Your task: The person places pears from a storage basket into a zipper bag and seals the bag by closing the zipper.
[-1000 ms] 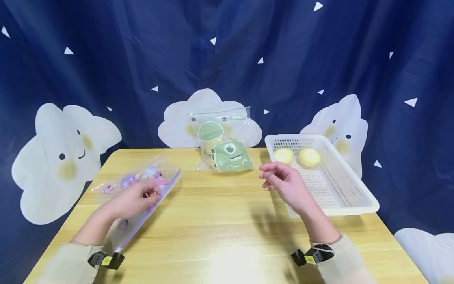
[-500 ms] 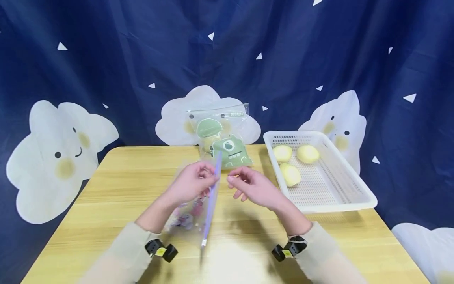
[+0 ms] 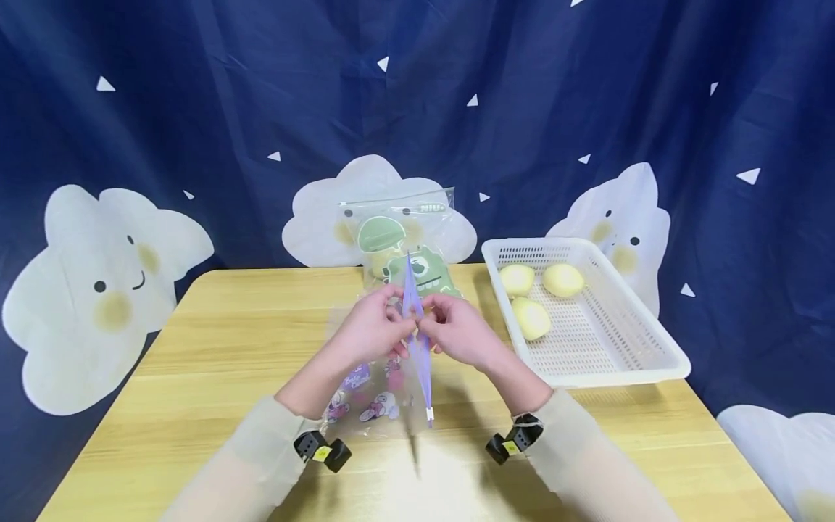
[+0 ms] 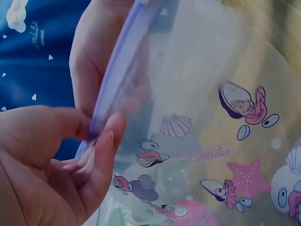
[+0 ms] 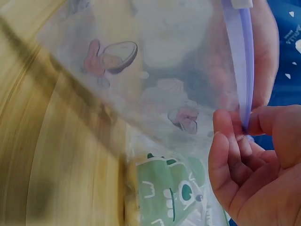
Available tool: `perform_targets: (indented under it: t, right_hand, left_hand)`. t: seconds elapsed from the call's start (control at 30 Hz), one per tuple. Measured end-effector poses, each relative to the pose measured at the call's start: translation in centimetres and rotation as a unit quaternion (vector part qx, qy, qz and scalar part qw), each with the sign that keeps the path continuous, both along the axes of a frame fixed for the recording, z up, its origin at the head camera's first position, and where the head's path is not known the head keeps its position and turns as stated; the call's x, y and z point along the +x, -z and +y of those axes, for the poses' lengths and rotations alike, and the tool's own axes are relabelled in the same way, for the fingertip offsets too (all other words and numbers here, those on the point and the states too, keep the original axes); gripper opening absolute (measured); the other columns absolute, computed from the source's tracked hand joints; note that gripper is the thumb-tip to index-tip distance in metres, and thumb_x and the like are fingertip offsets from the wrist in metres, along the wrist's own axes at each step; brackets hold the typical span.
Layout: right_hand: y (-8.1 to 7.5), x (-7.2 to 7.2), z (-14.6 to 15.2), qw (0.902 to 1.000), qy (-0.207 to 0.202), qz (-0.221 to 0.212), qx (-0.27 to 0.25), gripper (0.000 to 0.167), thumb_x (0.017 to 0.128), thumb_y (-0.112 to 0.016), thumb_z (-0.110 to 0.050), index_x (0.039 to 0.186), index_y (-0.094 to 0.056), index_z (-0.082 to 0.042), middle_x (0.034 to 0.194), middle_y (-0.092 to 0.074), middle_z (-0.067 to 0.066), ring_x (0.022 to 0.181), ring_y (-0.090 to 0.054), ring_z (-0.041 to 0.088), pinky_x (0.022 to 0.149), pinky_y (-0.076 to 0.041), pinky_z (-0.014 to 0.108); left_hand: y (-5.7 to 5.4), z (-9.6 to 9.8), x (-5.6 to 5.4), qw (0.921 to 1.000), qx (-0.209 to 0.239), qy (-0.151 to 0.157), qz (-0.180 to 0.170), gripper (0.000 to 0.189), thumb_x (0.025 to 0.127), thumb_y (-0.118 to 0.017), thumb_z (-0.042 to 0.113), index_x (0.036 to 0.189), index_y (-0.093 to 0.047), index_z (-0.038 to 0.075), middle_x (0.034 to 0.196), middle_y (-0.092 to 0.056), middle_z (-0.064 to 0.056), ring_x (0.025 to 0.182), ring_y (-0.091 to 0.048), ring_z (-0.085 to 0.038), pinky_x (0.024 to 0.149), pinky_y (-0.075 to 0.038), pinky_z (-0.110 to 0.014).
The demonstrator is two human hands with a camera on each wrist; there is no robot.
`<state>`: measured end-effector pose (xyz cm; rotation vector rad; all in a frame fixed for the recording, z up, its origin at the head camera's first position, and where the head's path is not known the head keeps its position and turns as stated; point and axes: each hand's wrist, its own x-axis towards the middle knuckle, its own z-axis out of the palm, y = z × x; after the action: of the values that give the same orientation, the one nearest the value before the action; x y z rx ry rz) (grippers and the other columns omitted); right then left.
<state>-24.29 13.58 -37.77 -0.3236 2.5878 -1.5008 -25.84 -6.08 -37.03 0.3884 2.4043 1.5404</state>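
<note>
A clear zip bag [image 3: 375, 395] with a purple zip edge and pink and purple sea-creature prints hangs between my hands over the table. My left hand [image 3: 375, 322] pinches the purple edge from one side, thumb against fingers, as the left wrist view also shows on the zip edge [image 4: 110, 84]. Opposite it, my right hand [image 3: 459, 330] pinches the same edge near its middle. The two edges of the bag's mouth stand slightly apart around the fingers. A white slider [image 3: 430, 414] sits at the near end of the zip.
Behind my hands, a clear bag with green monster print [image 3: 381, 235] stands upright, something yellowish inside. To the right, a white perforated basket [image 3: 626, 362] holds three pale yellow oval fruits [image 3: 531, 319]. A wooden table [image 3: 215, 348] lies beneath; a dark blue curtain [image 3: 417, 87] hangs behind.
My left hand has carried the purple-edged bag from the table's left to the middle. My right hand has moved left from beside the basket and now pinches the bag's edge too.
</note>
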Motion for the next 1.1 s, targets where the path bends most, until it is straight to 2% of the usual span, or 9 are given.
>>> perform_targets:
  t: [0.13,0.27,0.37,0.5,0.57,0.67,0.73,0.83,1.1]
  right_hand:
    - [-0.2,-0.9,1.1,0.9981,0.045,0.012,0.041,0.020,0.105,-0.065,-0.012,0.121,-0.073,-0.003,0.080,-0.071,0.005,0.066,-0.071,0.016,0.059,-0.061,0.027]
    - [-0.8,-1.9,3.5,0.9943,0.101,-0.024,0.023,0.022,0.105,-0.063,-0.010,0.118,-0.072,0.005,0.077,-0.069,0.007,0.061,-0.067,0.012,0.054,-0.055,0.021]
    - [-1.4,-2.4,5.1,0.9910,0.120,-0.057,0.012,0.025,0.104,-0.062,-0.010,0.120,-0.071,0.008,0.076,-0.069,0.004,0.060,-0.066,0.011,0.054,-0.053,0.019]
    - [-1.7,-3.0,6.0,0.9905,0.114,-0.076,0.012,0.026,0.104,-0.064,-0.011,0.121,-0.071,0.007,0.076,-0.071,0.002,0.061,-0.066,0.010,0.057,-0.056,0.020]
    - [-1.5,-3.2,6.1,0.9904,0.111,-0.081,0.010,0.024,0.105,-0.064,-0.013,0.119,-0.071,0.005,0.077,-0.072,0.001,0.062,-0.066,0.009,0.057,-0.054,0.020]
    - [-1.1,-3.2,6.1,0.9913,0.103,-0.081,0.007,0.022,0.106,-0.065,-0.015,0.118,-0.071,0.003,0.078,-0.072,0.001,0.064,-0.067,0.010,0.056,-0.051,0.022]
    - [-0.8,-3.1,5.9,0.9923,0.095,-0.079,0.001,0.022,0.106,-0.066,-0.016,0.117,-0.071,0.003,0.079,-0.072,0.002,0.064,-0.067,0.011,0.056,-0.050,0.022]
    - [-0.6,-3.0,5.6,0.9936,0.080,-0.079,-0.002,0.022,0.106,-0.068,-0.017,0.116,-0.071,0.003,0.080,-0.072,0.004,0.065,-0.067,0.013,0.056,-0.050,0.022]
    - [-0.9,-2.7,6.5,0.9962,0.053,-0.064,0.026,0.026,0.107,-0.068,-0.022,0.120,-0.071,0.001,0.094,-0.074,0.013,0.071,-0.068,0.014,0.061,-0.056,0.025]
  left_hand:
    - [-0.9,-1.4,-0.9,0.9984,-0.011,-0.055,0.010,0.040,0.101,-0.071,0.006,0.139,-0.060,0.002,0.079,-0.072,-0.010,0.056,-0.070,-0.019,0.055,-0.065,-0.033]
    - [-1.8,-4.6,-2.3,0.9947,-0.003,-0.102,0.012,0.025,0.099,-0.068,0.005,0.122,-0.063,-0.001,0.069,-0.069,-0.007,0.051,-0.067,-0.013,0.052,-0.064,-0.028]
    - [-2.6,-6.9,-2.8,0.9950,-0.019,-0.098,0.009,0.018,0.098,-0.067,0.006,0.114,-0.065,-0.002,0.068,-0.069,-0.006,0.053,-0.068,-0.013,0.055,-0.066,-0.027]
    - [-3.5,-8.3,-2.5,0.9968,-0.056,-0.057,0.004,0.018,0.098,-0.069,0.007,0.113,-0.069,-0.003,0.072,-0.073,-0.007,0.060,-0.073,-0.015,0.062,-0.069,-0.030]
    - [-3.6,-8.2,-2.3,0.9985,-0.042,-0.035,0.005,0.023,0.100,-0.070,0.007,0.119,-0.072,-0.006,0.073,-0.074,-0.007,0.061,-0.075,-0.015,0.064,-0.070,-0.032]
    - [-3.1,-7.1,-2.1,0.9997,0.020,-0.010,0.005,0.029,0.103,-0.070,0.006,0.128,-0.073,-0.010,0.075,-0.076,-0.007,0.064,-0.077,-0.014,0.067,-0.071,-0.034]
    - [-2.5,-6.1,-2.0,0.9978,0.067,0.004,0.001,0.032,0.105,-0.070,0.006,0.132,-0.072,-0.012,0.077,-0.077,-0.006,0.066,-0.078,-0.012,0.068,-0.071,-0.032]
    - [-1.6,-4.9,-1.9,0.9941,0.108,0.013,-0.008,0.033,0.107,-0.068,0.005,0.134,-0.070,-0.014,0.079,-0.077,-0.006,0.068,-0.078,-0.012,0.069,-0.070,-0.029]
    - [-0.3,-2.8,-1.9,0.9935,0.113,0.013,-0.009,0.032,0.107,-0.067,0.006,0.134,-0.072,-0.011,0.079,-0.078,-0.007,0.068,-0.078,-0.011,0.071,-0.071,-0.032]
